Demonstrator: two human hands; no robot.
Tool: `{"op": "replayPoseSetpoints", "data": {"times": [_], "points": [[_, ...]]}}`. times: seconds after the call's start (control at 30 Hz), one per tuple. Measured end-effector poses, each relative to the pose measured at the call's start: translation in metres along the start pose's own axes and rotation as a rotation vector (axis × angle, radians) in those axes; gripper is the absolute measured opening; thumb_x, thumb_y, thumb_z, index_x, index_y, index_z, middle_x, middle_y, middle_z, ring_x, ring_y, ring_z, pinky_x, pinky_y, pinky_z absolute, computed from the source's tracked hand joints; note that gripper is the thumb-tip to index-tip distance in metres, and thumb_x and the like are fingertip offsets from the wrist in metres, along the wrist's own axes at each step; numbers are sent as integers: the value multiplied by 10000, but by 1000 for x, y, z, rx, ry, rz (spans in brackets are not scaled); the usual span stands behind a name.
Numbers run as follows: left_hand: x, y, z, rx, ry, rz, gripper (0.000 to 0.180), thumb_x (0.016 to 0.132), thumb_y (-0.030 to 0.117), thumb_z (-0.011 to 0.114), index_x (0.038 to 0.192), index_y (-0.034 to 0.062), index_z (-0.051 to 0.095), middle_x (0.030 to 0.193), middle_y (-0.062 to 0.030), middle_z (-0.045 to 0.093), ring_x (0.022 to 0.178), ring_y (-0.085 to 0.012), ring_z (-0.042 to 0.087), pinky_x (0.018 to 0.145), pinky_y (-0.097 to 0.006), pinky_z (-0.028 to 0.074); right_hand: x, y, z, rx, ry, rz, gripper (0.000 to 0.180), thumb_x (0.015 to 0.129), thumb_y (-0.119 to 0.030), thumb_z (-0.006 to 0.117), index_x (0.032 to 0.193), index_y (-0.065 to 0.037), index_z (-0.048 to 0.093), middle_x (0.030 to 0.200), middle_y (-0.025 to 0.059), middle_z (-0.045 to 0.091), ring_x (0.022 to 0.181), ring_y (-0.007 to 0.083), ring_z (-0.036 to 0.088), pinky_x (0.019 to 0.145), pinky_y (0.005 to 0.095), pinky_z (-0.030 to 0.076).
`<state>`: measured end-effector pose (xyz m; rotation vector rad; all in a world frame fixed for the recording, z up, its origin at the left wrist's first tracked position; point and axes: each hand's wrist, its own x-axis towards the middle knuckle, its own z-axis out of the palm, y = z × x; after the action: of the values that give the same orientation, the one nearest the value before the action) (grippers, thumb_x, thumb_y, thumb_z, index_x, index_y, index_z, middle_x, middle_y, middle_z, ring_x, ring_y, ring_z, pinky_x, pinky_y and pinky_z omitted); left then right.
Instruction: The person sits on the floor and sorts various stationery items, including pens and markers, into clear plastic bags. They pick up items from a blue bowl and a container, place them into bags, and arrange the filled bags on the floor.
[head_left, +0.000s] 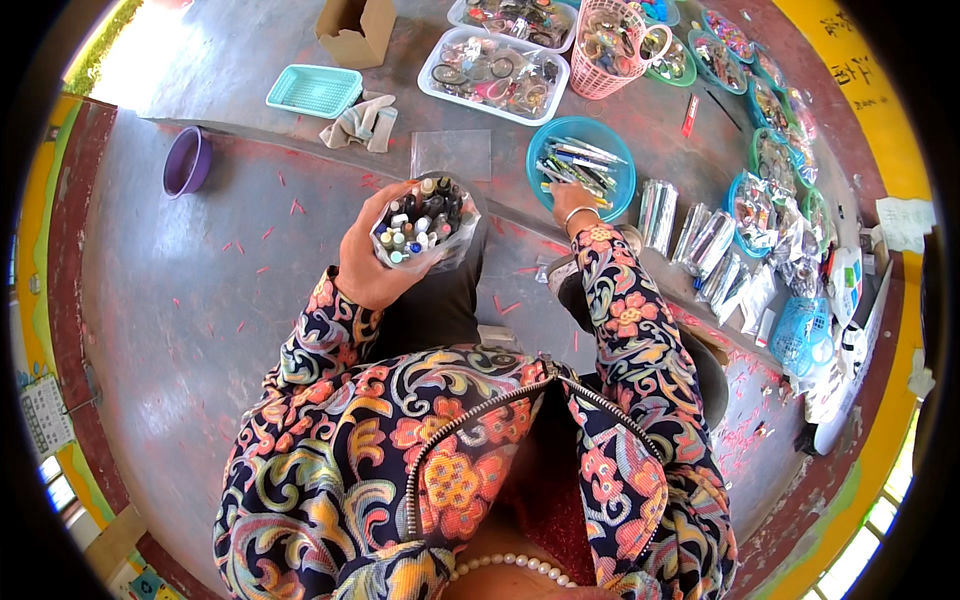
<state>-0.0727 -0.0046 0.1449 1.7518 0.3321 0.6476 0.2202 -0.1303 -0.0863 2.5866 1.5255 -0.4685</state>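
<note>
My left hand [366, 262] grips a clear plastic bag [424, 228] stuffed upright with several pens, caps facing up. It is held over my knee, above the grey floor. My right hand [572, 200] reaches into a round blue bowl [548, 147] that holds several loose pens, fingers down among them; whether it grips one is hidden. A bracelet circles that wrist. Both arms wear a dark floral jacket.
Behind the blue bowl lie white trays [436, 70] of small items, a pink basket [594, 80], a teal basket [314, 90], a cardboard box [355, 32] and a rag [360, 122]. A purple bowl [186, 160] sits at the left. Packed clear bags [712, 245] and more bowls line the right.
</note>
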Motion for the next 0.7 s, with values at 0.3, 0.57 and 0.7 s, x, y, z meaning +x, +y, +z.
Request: {"op": "replayPoseSetpoints", "data": {"times": [0.3,0.57,0.7], "points": [[-4,-13,-11,-125,32,-37,653,643,5,733,1210,6,409,1102,-77,543,1011,-132,528,874,-271,421,-11,-5,-60,574,323,22,276,794,-209,445,955,-103,642,914,178,617,872,325,588,771,399,455],[-19,-26,-25,-449,36,-60,510,628,-21,725,1079,6,488,1044,-57,565,944,-116,542,835,-273,440,-91,-99,-199,1027,500,-228,222,814,-139,580,1000,-26,623,817,68,646,732,98,582,676,221,450],[-26,-41,-27,-431,-52,-13,524,638,6,717,1106,5,483,1113,-94,548,1011,-152,530,877,-301,419,-119,-134,-211,1170,404,-405,240,803,-134,599,1011,-17,615,909,77,632,782,122,582,680,242,452]]}}
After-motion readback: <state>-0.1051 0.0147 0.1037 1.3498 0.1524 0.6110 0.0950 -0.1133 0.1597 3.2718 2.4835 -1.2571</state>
